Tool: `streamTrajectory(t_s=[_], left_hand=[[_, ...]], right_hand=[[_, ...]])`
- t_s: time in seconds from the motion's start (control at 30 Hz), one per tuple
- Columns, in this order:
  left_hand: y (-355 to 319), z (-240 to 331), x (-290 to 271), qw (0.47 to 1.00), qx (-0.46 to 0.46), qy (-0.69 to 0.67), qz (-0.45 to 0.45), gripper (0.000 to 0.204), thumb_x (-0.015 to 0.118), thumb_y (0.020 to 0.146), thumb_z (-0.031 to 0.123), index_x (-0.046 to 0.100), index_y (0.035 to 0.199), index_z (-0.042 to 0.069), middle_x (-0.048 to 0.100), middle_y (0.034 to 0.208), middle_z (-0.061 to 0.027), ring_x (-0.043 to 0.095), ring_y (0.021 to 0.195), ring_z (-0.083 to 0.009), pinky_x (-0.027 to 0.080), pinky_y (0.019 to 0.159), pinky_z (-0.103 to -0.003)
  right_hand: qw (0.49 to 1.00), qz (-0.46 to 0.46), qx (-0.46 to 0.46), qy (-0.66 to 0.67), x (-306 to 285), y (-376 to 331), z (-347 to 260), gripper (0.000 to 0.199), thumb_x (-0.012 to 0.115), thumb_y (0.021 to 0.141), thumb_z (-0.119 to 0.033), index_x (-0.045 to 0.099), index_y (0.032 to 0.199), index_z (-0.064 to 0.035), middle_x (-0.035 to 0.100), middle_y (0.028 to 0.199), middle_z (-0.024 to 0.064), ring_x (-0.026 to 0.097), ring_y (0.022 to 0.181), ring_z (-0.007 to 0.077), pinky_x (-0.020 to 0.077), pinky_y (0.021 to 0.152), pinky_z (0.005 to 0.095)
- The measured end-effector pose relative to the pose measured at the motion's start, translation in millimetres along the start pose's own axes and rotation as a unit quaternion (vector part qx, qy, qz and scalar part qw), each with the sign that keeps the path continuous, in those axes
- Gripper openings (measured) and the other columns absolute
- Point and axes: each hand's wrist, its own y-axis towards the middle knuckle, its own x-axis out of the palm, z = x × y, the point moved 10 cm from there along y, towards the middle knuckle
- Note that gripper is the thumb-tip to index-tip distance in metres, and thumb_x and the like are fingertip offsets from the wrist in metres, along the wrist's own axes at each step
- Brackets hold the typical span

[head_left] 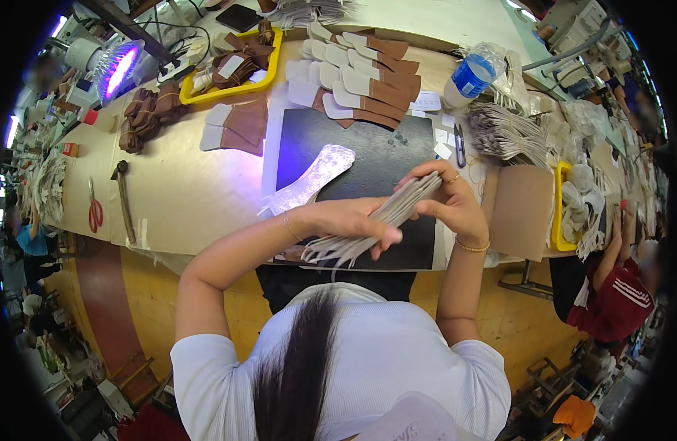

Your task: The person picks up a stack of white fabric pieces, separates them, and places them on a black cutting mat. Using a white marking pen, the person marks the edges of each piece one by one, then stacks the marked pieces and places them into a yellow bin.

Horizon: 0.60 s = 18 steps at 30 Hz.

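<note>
Grey flat pieces in a stack (397,213) sit clamped between both hands above the black mat (368,158) on the bench (184,191). Left hand (353,220) has its grip closed under the stack's lower end; right hand (452,202) pinches the upper end.

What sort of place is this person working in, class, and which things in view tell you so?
Probably a shoe or leather-goods workshop. Both hands, left hand and right hand, hold a stack of flat grey cut pieces over a black mat; rows of brown and white cut pieces, scissors and a hammer lie on the bench.
</note>
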Motion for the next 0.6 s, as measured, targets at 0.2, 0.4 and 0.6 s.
streamTrajectory(t_s=[0.2,0.4,0.6], left_hand=[[7,-18,-12,0.998,-0.012,0.009,0.058,0.063,0.080,0.086,0.028,0.049,0.128,-0.008,0.065,0.087,-0.0112,0.070,0.071,-0.0196,0.058,0.072,-0.032],[13,-22,-14,0.998,-0.045,-0.006,0.049,0.054,0.080,0.086,0.028,0.054,0.120,-0.005,0.064,0.080,-0.0099,0.070,0.069,-0.0187,0.057,0.060,-0.029],[11,-33,-23,0.988,-0.123,-0.037,0.079,0.047,0.080,0.088,0.030,0.054,0.114,-0.001,0.059,0.082,-0.0069,0.069,0.070,-0.0192,0.057,0.062,-0.028]], right_hand=[[0.996,0.050,-0.039,0.070,-3,6,17,0.106,0.087,0.076,-0.048,0.033,0.158,-0.0086,0.046,0.151,0.0186,0.043,0.143,0.0293,0.0349,0.117,0.0432],[0.996,-0.091,0.009,-0.022,19,1,26,0.113,0.090,0.071,-0.047,0.031,0.159,-0.0061,0.040,0.158,0.0161,0.039,0.146,0.0275,0.0266,0.121,0.0423],[0.967,-0.147,-0.024,-0.207,32,-6,5,0.076,0.087,0.076,-0.034,0.058,0.139,-0.0055,0.061,0.132,0.0139,0.056,0.126,0.0303,0.0413,0.109,0.0389]])
